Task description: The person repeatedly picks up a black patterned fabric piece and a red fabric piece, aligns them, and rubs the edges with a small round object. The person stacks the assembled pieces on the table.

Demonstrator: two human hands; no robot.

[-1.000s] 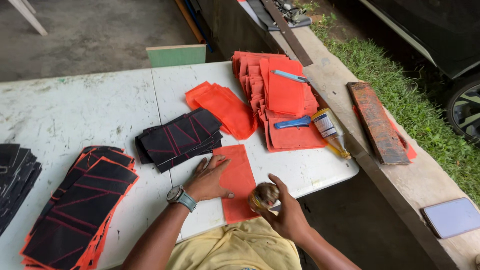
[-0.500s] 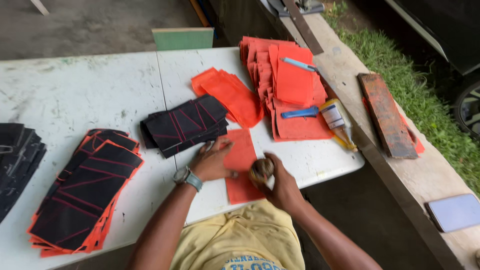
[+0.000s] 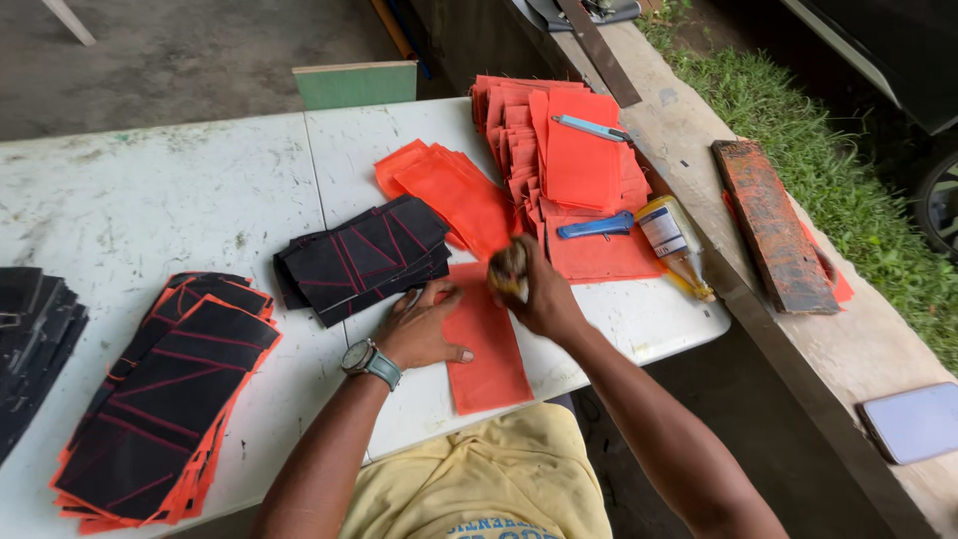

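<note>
White desk (image 3: 200,190), scuffed and stained, seen from above.

Left hand (image 3: 424,329) flat on the near orange sheet (image 3: 489,349) — fingers spread, palm down, pinning its left edge; nothing gripped. Wristwatch (image 3: 371,361) on that wrist.

Right hand (image 3: 544,294) closed round a small brush or dauber (image 3: 509,269), pale worn head pointing up and left, held over the top end of the same orange sheet. Contact with the sheet not clear from here.

Orange sheet lies lengthwise at the near edge of the desk, between the two hands, lower end close to the desk's rim.

Handling, as a judgement: thin, light, limp-looking material — likely to slide or curl unless pinned flat; best held by pressing on a side edge, as now, rather than pinched. Dauber small and light, easy in a fist grip.

Around:
- black stack with red lines (image 3: 364,255) just beyond the left hand
- larger black-on-orange stack (image 3: 165,394) at the left
- further dark pile (image 3: 30,339) at the far left edge
- loose orange pieces (image 3: 444,190) and tall orange stack (image 3: 579,160) behind
- blue cutter (image 3: 597,228) and a second blue-handled tool (image 3: 589,127) on the orange stack
- glue bottle (image 3: 671,240) lying on its side near the desk's right edge
- rusty block (image 3: 768,225) and a phone (image 3: 913,419) on the wooden ledge (image 3: 868,339) at the right
</note>
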